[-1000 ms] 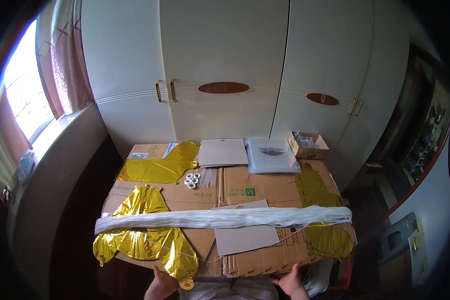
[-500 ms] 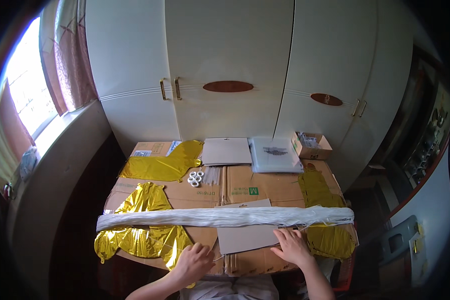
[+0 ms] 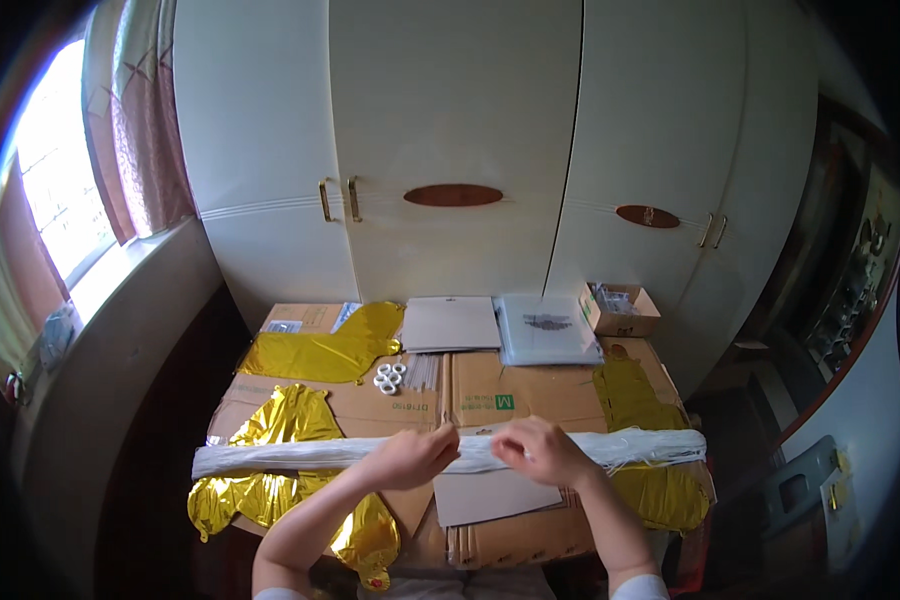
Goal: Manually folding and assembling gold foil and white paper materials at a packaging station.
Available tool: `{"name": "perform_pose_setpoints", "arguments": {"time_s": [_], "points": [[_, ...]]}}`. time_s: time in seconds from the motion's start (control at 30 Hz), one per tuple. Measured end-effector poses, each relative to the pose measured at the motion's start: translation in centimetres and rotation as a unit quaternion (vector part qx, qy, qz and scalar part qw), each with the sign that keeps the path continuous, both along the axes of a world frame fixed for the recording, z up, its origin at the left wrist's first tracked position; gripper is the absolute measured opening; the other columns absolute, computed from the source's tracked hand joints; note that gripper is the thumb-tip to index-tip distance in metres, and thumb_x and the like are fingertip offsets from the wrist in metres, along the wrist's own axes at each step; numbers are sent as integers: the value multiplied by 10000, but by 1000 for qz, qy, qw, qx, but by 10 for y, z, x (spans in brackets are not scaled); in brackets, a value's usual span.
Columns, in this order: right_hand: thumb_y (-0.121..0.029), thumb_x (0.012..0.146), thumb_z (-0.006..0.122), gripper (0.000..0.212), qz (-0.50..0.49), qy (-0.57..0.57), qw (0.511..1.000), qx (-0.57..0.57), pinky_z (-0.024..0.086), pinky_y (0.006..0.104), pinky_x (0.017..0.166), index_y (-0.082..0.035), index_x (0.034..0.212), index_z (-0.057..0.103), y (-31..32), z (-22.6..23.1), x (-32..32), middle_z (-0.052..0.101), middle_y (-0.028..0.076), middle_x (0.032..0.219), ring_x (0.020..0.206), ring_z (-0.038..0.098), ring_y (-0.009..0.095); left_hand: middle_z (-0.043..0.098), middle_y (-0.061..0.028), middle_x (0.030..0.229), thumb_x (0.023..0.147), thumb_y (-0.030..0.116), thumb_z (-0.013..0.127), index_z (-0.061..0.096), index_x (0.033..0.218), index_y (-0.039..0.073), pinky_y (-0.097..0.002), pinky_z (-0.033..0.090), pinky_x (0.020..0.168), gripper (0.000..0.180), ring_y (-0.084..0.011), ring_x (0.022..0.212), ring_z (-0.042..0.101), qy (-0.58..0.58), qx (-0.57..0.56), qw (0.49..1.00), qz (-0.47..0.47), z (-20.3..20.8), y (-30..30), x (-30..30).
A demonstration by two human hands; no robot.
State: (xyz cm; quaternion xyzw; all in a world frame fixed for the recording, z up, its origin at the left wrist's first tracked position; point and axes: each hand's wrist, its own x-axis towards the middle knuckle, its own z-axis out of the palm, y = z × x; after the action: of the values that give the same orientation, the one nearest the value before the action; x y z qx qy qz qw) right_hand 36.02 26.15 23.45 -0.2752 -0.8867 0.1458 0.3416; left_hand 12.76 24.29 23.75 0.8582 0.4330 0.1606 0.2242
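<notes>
A long bundle of white string (image 3: 290, 458) stretches across the near part of the cardboard-covered table. My left hand (image 3: 415, 457) and my right hand (image 3: 542, 452) are above its middle, a short gap apart. Both have their fingers pinched together; anything between them is too fine to make out. Below the bundle lies a grey-brown card (image 3: 495, 498), partly covered by it. Flat gold foil balloons lie under its two ends, one on the left (image 3: 285, 412) and one on the right (image 3: 660, 498). My left forearm hides part of the left one.
Along the far side are another gold foil balloon (image 3: 310, 358), white rings (image 3: 389, 378), clear thin sticks (image 3: 422, 373), a stack of grey cards (image 3: 452, 325), clear plastic sleeves (image 3: 547, 345) and a small open box (image 3: 622, 318). White cabinets (image 3: 450, 110) stand behind the table (image 3: 370, 405).
Both hands have moved up and inward from the near edge to above the string bundle. My right hand, spread at the card before, is now closed. The view has tilted slightly upward.
</notes>
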Motion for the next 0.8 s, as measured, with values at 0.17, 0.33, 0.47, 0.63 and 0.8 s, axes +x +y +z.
{"name": "perform_pose_setpoints", "arguments": {"time_s": [0.17,0.33,0.47,0.63,0.8], "points": [[-138,844,581,103,21,216,974,-70,449,261,664,-37,861,570,41,36,-45,587,47,765,693,559,128,596,-151,724,881,217,487,490,920,60,-440,455,642,162,-356,702,585,108,-7,989,-97,30,48,5],[-237,839,616,265,63,186,970,-143,455,261,711,-19,950,513,57,26,-55,561,60,841,773,553,126,608,-138,839,867,216,494,507,900,57,-419,465,704,163,-327,812,588,102,31,993,-60,18,53,2],[-355,810,641,479,119,101,982,-108,470,287,703,-18,1069,420,66,6,-55,501,93,951,707,536,153,594,-134,776,837,187,541,521,861,51,-412,466,657,140,-315,749,595,45,80,996,16,28,47,-4],[-250,849,610,288,98,76,956,-264,446,253,616,-21,988,503,56,14,-54,545,43,737,669,525,102,579,-127,694,843,150,551,487,849,32,-383,456,549,134,-322,635,582,-137,184,971,73,41,43,-17],[-176,870,577,149,108,211,912,-335,384,208,523,-37,827,545,61,17,-49,482,-40,608,580,454,43,599,-93,716,877,107,536,471,868,11,-299,474,511,116,-196,620,633,-294,-66,948,100,50,40,-10]]}}
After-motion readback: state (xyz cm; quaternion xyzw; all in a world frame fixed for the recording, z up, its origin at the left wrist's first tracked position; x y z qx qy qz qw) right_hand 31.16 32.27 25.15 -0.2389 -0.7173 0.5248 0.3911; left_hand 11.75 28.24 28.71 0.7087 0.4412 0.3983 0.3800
